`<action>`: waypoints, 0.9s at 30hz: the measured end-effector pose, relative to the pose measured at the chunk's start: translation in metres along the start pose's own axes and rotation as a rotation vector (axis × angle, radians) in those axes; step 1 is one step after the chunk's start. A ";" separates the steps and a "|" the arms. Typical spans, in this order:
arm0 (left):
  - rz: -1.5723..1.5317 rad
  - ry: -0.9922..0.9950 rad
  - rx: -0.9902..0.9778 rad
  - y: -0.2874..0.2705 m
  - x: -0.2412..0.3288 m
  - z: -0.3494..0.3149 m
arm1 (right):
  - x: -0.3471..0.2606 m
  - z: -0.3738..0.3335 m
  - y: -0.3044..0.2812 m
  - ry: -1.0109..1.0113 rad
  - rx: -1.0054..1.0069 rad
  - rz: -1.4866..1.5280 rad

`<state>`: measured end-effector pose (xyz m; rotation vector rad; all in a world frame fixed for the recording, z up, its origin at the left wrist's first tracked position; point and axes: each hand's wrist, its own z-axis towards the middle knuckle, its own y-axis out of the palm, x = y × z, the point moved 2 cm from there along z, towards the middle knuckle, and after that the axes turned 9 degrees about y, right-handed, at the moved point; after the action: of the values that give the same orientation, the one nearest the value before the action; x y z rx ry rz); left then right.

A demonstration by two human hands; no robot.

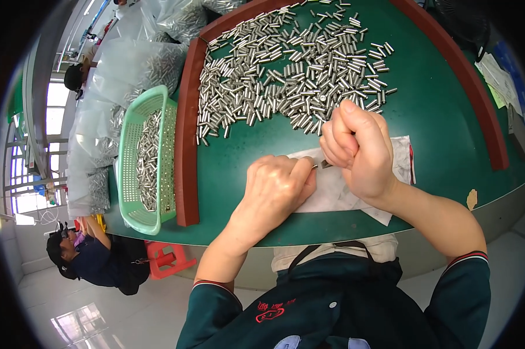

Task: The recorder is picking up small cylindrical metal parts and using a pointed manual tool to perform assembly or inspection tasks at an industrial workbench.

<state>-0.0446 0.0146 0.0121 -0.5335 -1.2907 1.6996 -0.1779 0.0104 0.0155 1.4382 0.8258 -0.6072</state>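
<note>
My left hand is closed over a small metal pin, whose shiny end sticks out by the thumb and forefinger. Close beside it, my right hand is curled into a fist. A short dark piece shows under its fingers, too small to name. Both hands are above a white, grey-smudged sheet on the green table. Beyond them spreads a loose heap of short, shiny metal pins, its near edge close to my right fingers.
Raised brown-red strips border the work area. Left of them stands a light green basket holding pins, beside clear bags of metal parts. Papers lie at the far right. A person is at lower left near a red stool.
</note>
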 end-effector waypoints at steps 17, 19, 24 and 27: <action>-1.901 -0.824 0.281 -0.003 -0.034 -0.015 | 0.002 0.001 -0.004 0.078 -0.053 0.114; -1.852 -0.816 0.279 -0.002 -0.036 -0.015 | 0.002 0.003 -0.005 0.090 -0.047 0.115; -1.705 -0.771 0.298 0.000 -0.039 -0.016 | 0.002 0.005 -0.006 0.093 -0.044 0.110; -1.661 -0.772 0.301 0.000 -0.038 -0.017 | 0.001 0.004 -0.005 0.104 -0.038 0.120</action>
<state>-0.0130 -0.0087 -0.0011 1.2258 -1.2190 0.5232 -0.1809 0.0062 0.0110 1.4828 0.8218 -0.4266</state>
